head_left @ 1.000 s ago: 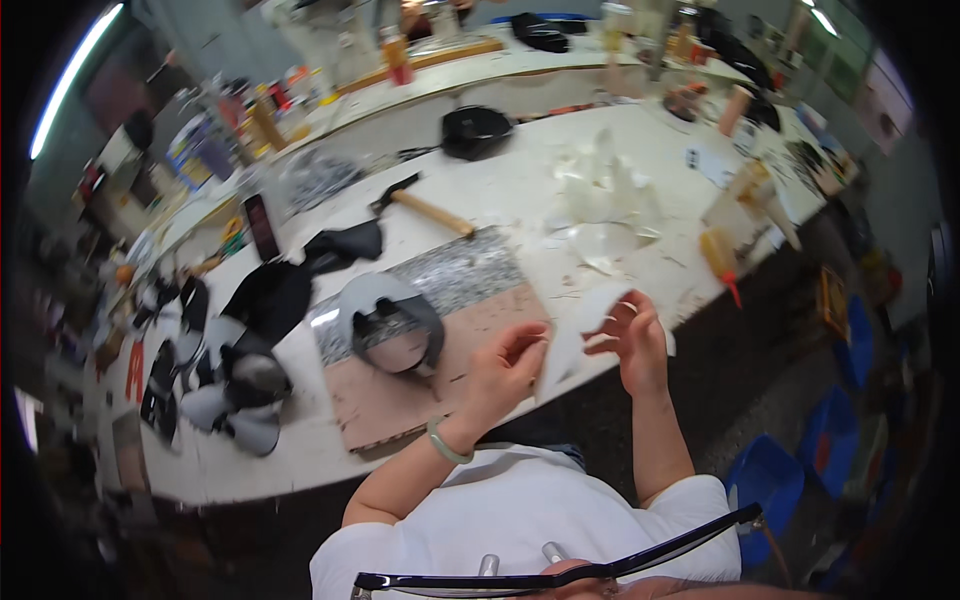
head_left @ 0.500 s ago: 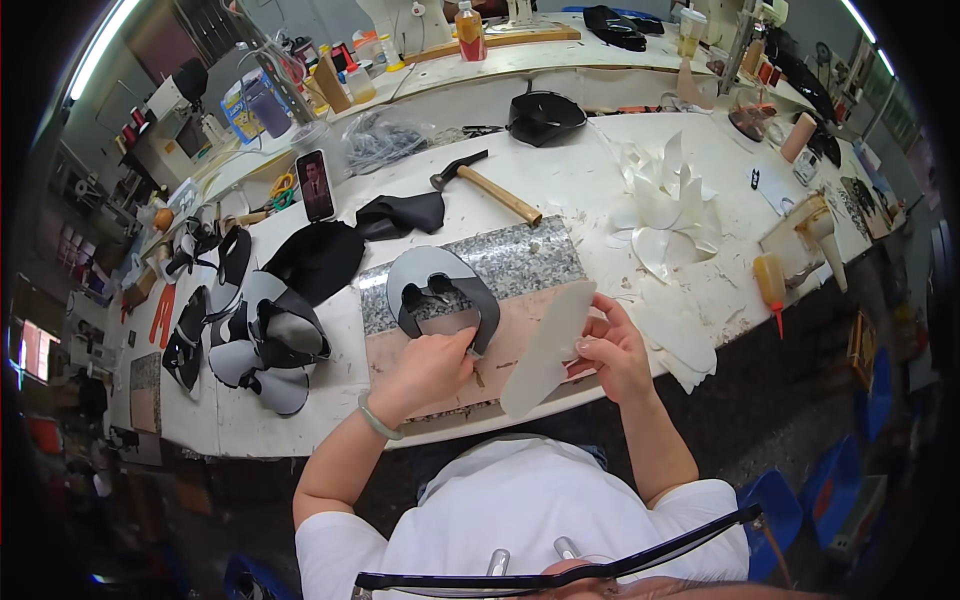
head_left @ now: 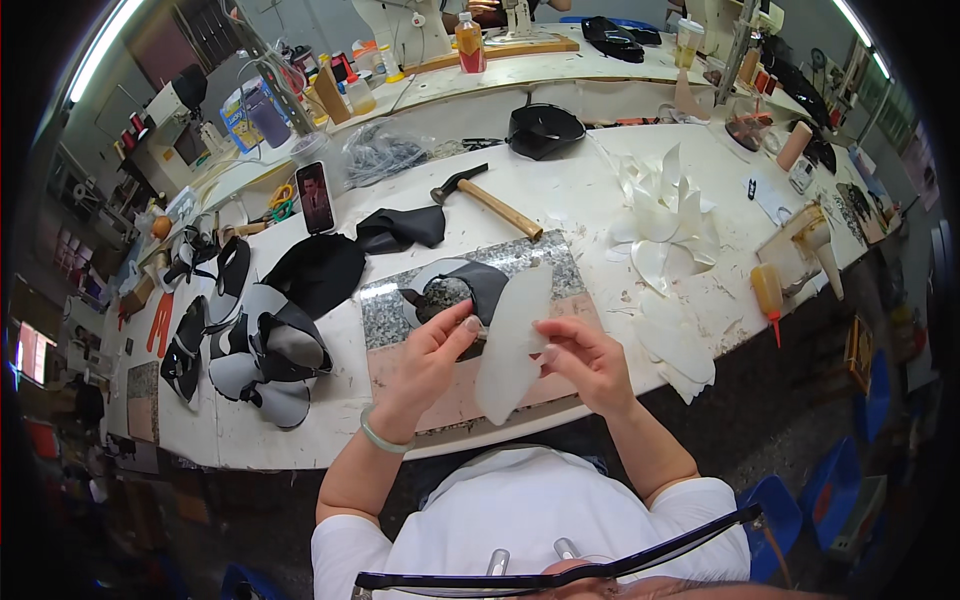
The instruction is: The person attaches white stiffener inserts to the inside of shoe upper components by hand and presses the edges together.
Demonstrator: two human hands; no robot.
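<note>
Phone (head_left: pixel 315 198) upright, clear bag (head_left: pixel 385 155) nearby, orange bottle (head_left: pixel 470 44) on rear shelf (head_left: pixel 550 64), cup (head_left: pixel 688 44) farther right, blue bin (head_left: pixel 775 505) lower right

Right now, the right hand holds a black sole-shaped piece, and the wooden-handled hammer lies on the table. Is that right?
Not quite: the sole-shaped piece in the right hand is white, as the head view shows. The hammer does lie on the table.

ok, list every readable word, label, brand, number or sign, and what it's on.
Blue-and-yellow package, far left: printed lettering, not copied out here.
Orange drink bottle: label too small to read.
Phone: a picture on screen; no text I can make out.
White sheet in the right hand: no markings visible.
</note>
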